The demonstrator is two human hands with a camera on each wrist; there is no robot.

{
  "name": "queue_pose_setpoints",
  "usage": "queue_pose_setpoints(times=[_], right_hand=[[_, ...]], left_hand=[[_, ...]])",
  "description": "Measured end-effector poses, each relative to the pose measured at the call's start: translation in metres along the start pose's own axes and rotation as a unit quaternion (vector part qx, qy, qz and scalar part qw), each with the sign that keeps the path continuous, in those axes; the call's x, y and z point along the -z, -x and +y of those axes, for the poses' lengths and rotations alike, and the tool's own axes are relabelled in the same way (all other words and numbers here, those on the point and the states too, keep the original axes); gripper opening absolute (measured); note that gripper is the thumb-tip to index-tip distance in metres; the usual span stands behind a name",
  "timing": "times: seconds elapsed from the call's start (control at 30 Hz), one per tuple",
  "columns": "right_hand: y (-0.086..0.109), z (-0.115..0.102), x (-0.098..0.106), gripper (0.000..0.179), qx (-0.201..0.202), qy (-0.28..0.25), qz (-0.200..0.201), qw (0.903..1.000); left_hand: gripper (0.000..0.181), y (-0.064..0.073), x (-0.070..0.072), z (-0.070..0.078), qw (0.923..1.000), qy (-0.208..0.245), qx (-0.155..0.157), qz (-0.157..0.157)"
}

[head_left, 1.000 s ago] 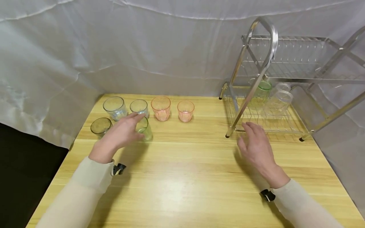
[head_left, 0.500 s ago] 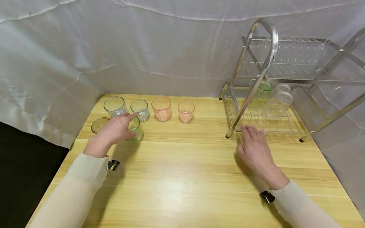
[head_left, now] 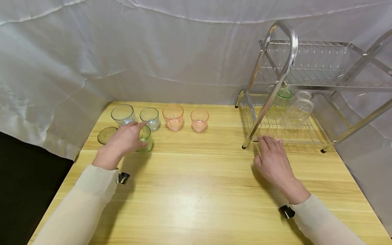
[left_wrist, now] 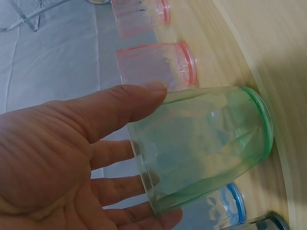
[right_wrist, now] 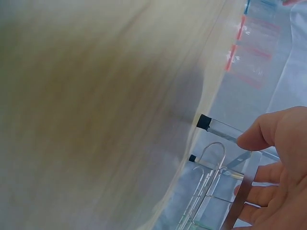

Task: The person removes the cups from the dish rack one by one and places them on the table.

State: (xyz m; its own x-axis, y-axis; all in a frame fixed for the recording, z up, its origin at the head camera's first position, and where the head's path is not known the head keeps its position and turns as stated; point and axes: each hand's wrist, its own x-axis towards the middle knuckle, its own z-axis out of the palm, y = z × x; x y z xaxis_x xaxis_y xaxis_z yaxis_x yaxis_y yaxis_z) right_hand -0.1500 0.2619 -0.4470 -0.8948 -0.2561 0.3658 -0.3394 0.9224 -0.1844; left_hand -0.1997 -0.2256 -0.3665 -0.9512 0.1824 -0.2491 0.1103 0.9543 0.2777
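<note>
My left hand [head_left: 124, 141] holds a clear green glass [left_wrist: 206, 148] near its upper rim, thumb on one side and fingers on the other. The glass stands upright on the table, its base end showing in the left wrist view. Behind it are a large bluish glass [head_left: 123, 115] and a smaller bluish glass [head_left: 149, 119]. A dark-rimmed glass [head_left: 107, 135] is partly hidden by my left hand. Two pink glasses, one larger [head_left: 173, 117] and one smaller [head_left: 199, 120], stand to the right. My right hand [head_left: 272, 158], with relaxed fingers, is at the front edge of the metal dish rack [head_left: 294, 85], holding no glass.
On the rack's lower shelf stand a green glass [head_left: 281, 98] and clear glasses [head_left: 298, 110]. The upper shelf [head_left: 315, 75] is wire. A grey cloth [head_left: 196, 61] hangs behind the wooden table [head_left: 196, 190].
My left hand has shifted a little left with the green glass, then stayed nearly still over the last half second. The right hand's fingers have moved slightly at the rack's front edge.
</note>
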Motion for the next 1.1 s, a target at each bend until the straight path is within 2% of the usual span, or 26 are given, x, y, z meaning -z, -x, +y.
queue_pose_setpoints(times=[0.67,1.1], right_hand=[[0.0013,-0.0003,0.0019,0.061,-0.005,-0.006,-0.005,1.0000],[0.0013,0.0012,-0.0002,0.063,0.005,-0.004,0.007,1.0000]], left_hand=[[0.091,0.0006,0.0042,0.0012,0.9999,-0.005,-0.010,-0.009],[0.089,0.0045,0.0056,0.0029,0.9998,-0.018,-0.004,-0.004]])
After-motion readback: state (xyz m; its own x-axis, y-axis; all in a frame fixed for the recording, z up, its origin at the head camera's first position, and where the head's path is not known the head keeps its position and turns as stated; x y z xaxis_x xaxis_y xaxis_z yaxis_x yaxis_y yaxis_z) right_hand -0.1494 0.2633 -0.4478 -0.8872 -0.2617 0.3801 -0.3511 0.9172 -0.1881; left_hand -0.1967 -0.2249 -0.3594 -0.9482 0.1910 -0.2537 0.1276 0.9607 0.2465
